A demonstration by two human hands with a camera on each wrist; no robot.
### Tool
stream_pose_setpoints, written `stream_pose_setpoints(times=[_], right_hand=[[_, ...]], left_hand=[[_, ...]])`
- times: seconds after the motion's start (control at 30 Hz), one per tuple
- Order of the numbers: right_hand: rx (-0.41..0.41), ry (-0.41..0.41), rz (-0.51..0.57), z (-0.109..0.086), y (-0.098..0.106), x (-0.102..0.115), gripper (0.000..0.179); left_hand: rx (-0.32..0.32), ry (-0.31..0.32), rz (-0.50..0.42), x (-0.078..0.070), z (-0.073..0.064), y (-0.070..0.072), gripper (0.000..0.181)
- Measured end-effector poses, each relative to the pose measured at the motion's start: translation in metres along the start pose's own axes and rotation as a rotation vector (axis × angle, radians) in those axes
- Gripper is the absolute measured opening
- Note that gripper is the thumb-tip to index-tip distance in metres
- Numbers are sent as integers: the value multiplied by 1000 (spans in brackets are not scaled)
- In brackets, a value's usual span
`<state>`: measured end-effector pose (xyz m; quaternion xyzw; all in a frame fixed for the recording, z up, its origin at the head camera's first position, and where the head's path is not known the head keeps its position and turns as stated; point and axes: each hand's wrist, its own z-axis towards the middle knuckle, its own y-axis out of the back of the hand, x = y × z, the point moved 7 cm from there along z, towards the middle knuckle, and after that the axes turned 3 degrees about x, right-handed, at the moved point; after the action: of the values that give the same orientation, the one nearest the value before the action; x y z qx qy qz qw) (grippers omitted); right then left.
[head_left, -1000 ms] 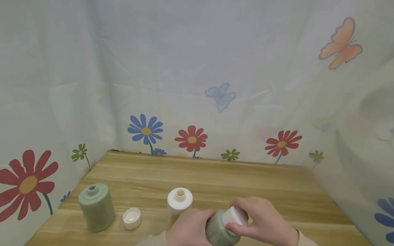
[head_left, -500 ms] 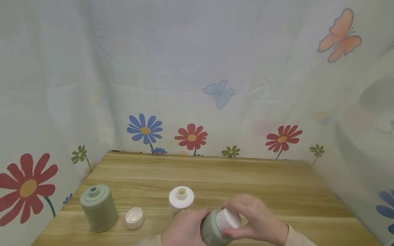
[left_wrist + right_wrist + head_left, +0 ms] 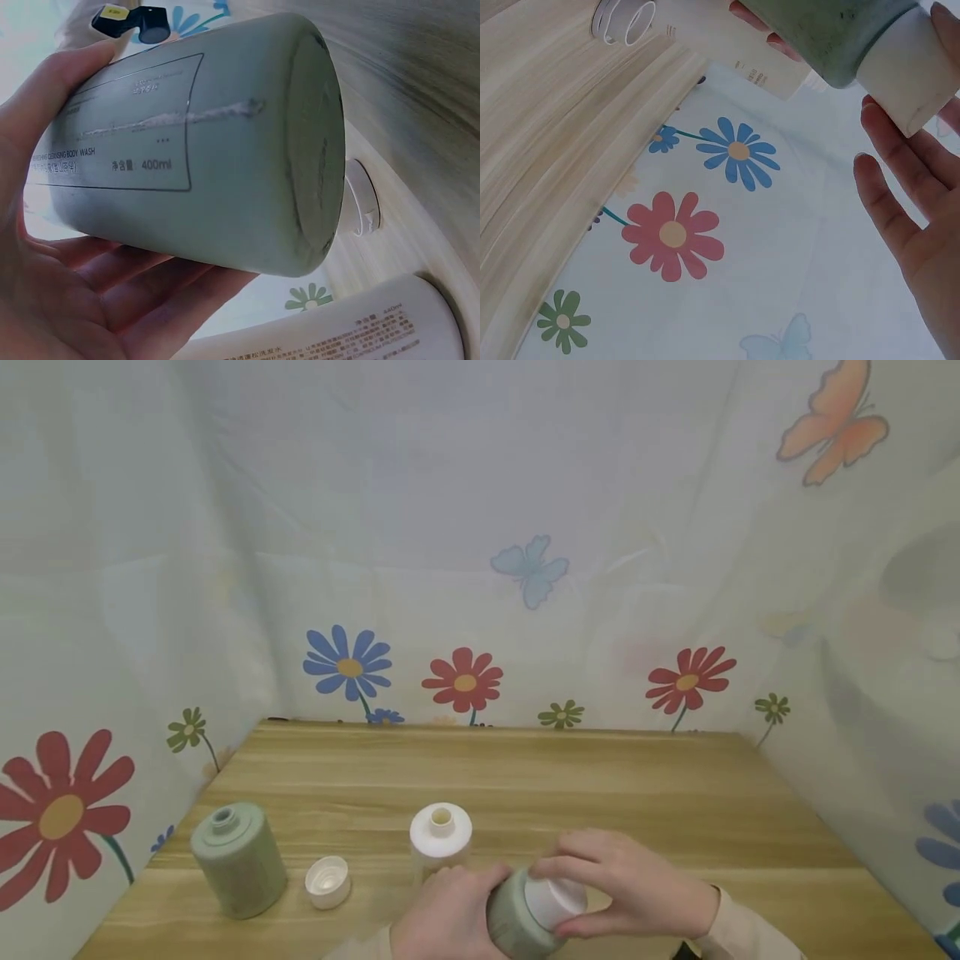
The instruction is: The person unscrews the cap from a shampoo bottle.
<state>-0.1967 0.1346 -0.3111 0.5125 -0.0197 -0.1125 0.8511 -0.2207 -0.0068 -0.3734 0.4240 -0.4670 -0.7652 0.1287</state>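
My left hand point(image 3: 448, 914) grips a pale green body wash bottle point(image 3: 225, 157), its thumb on one side and its fingers on the other in the left wrist view. The bottle is tilted, and a pale scuff runs along its printed side. My right hand point(image 3: 633, 889) holds the white cap point(image 3: 553, 903) at the bottle's neck between thumb and fingers. The right wrist view shows the cap point(image 3: 909, 67) against the bottle's shoulder; the threads are hidden. Just beyond my left hand, a white bottle point(image 3: 441, 842) stands upright with a bare neck.
A second pale green bottle point(image 3: 240, 864) stands uncapped at the left of the wooden table point(image 3: 600, 777). Beside it lies a loose white cap point(image 3: 327, 882), hollow side up. A flower-printed curtain point(image 3: 420, 585) encloses the table's back and sides.
Both hands and the bottle have shifted slightly left. My right fingers have changed position around the cap, covering more of its far side. The head view has tilted a little.
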Motion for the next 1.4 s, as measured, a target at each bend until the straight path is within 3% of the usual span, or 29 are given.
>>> stream_pose_setpoints(times=[0.23,0.43,0.53,0.63,0.83,1.07,1.4], right_hand=[[56,-28,45,0,2,1,53],[58,-218,16,-5,2,-6,58],[57,-303,2,-8,2,-10,49],[57,-334,9,-8,3,-11,40],[50,-304,14,-7,3,-8,33],[72,-164,-28,-6,4,1,41],[147,-86,15,-5,4,7,55]], left_hand=[[15,-8,-3,0,0,0,56],[3,-30,16,-1,0,1,56],[2,-23,26,-2,1,2,57],[28,-15,15,-2,1,1,57],[49,-12,3,-1,2,-2,60],[33,-29,25,-1,-1,-6,59],[30,-1,50,1,-2,-7,62]])
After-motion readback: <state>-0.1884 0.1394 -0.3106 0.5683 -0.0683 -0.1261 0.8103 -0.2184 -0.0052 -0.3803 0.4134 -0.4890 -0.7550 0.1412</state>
